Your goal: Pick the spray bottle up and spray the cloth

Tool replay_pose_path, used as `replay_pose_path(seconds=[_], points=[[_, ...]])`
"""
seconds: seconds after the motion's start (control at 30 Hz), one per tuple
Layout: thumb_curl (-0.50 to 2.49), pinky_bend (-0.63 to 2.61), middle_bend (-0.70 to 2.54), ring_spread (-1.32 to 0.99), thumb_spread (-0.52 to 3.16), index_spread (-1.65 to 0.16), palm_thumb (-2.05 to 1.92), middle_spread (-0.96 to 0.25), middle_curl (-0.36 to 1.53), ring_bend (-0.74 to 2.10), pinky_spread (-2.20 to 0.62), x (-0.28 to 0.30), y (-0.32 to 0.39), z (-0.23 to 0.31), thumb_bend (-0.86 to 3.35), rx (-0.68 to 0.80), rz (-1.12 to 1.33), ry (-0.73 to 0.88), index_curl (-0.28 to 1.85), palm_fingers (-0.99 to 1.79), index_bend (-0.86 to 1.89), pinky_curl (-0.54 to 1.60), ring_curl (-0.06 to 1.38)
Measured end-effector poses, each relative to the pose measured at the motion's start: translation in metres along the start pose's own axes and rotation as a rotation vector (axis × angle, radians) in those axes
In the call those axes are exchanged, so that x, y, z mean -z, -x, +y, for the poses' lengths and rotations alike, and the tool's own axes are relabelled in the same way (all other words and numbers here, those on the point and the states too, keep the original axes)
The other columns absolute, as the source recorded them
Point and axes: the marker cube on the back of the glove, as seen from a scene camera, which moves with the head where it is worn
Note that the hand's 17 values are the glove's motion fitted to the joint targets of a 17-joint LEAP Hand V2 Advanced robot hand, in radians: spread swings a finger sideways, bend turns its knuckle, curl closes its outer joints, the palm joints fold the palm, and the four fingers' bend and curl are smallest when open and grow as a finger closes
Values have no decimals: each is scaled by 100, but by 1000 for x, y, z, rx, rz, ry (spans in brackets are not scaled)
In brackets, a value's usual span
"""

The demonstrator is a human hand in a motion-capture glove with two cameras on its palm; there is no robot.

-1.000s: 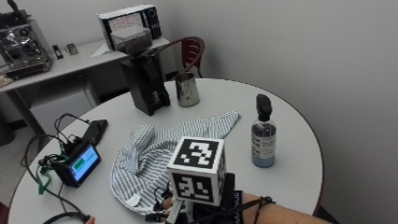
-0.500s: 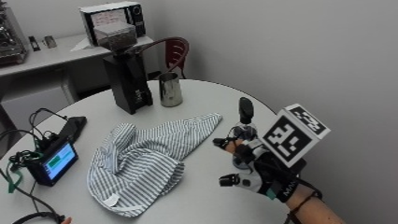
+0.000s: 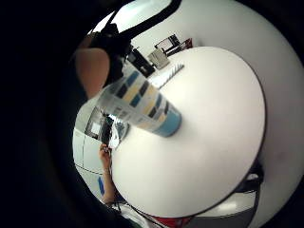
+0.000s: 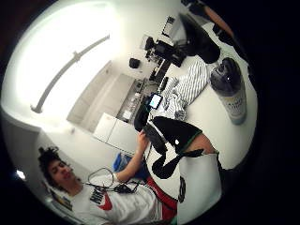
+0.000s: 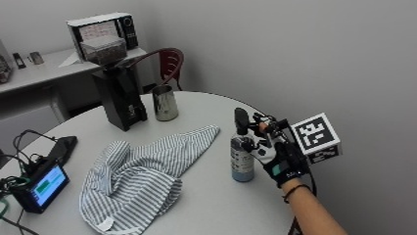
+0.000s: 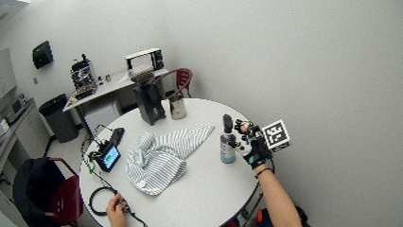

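Observation:
The spray bottle (image 5: 242,155), clear with a bluish label and a black spray top, stands upright on the round white table (image 5: 208,205) near its right edge. My gloved right hand (image 5: 280,156) is level with the bottle's shoulder on its right side. Its fingers (image 5: 251,144) are spread and reach the neck without closing round it. The little finger side palm view shows the bottle (image 3: 142,104) close, with a finger beside its upper part. The striped cloth (image 5: 143,171) lies crumpled left of the bottle, one corner pointing toward it. Both also show in the wide view, bottle (image 6: 226,142) and hand (image 6: 252,149).
A black grinder (image 5: 117,93) and a metal cup (image 5: 165,103) stand at the table's far side. A small screen device (image 5: 39,186) with cables lies at the left edge. A red chair (image 5: 171,63) stands behind. A bare hand (image 6: 115,208) rests by the cables.
My right hand has come from the table's near edge to the right side of the bottle. The outside camera has shifted. Bottle and cloth lie as before.

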Motion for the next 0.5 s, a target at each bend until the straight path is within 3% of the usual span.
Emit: replay_pose_path(seconds=[0.5], points=[[30,50,34,-1,91,-37,57,-6,39,46,19,-39,-34,-24,-2,-127,-128,-11,13,61,6,37,36]])
